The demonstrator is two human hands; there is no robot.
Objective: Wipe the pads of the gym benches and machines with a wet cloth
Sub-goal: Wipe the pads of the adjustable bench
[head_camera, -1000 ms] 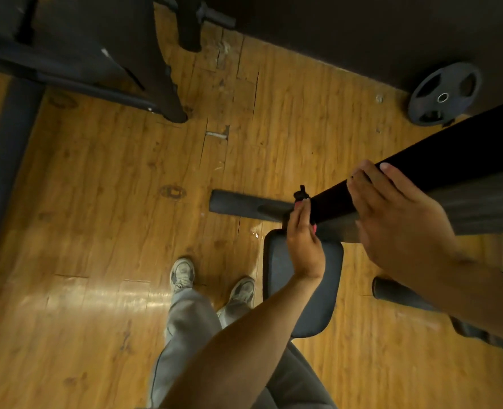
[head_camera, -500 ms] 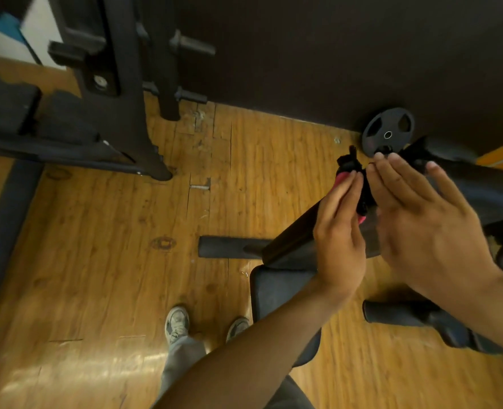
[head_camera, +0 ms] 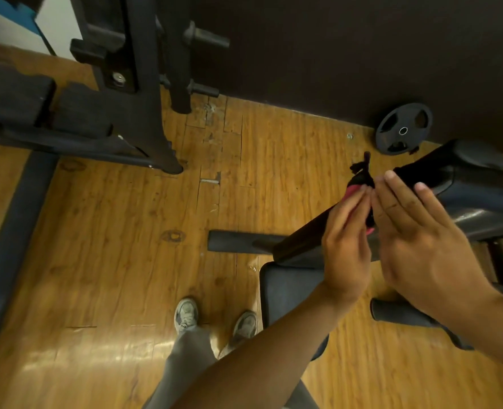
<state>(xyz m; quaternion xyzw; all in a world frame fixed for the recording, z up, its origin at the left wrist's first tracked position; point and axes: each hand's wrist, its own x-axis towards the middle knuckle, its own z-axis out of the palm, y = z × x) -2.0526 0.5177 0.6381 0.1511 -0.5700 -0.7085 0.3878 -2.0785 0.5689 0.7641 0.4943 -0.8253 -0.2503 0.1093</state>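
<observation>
Cloth [head_camera: 359, 180], black with a pink patch, bunched up between both hands above the inclined bench backrest pad [head_camera: 463, 184]; a frayed black end sticks up past the fingertips. Left hand [head_camera: 346, 246] has straight fingers pressed flat against the cloth's left side, pink edge showing by its fingertips. Right hand [head_camera: 412, 231] has straight fingers too, laid against the cloth's right side, palm facing the left hand, the two hands nearly touching with the cloth sandwiched. Neither hand curls round it as far as visible; thumbs hidden. Backrest pad runs diagonally from upper right down toward the bench seat pad [head_camera: 285, 293], which sits below the left wrist. Black weight plate [head_camera: 403, 129] leans on the dark wall [head_camera: 333, 54], upper right. Black machine frame [head_camera: 144, 93] with pegs stands upper left, foam pads beside it. Wooden floor [head_camera: 111, 246] scuffed, glare lower left. Person's grey trousers and two grey sneakers [head_camera: 186, 314] at the bottom centre, just beside the seat pad. Black floor foot of the bench [head_camera: 232, 240] lies left of the seat pad.
</observation>
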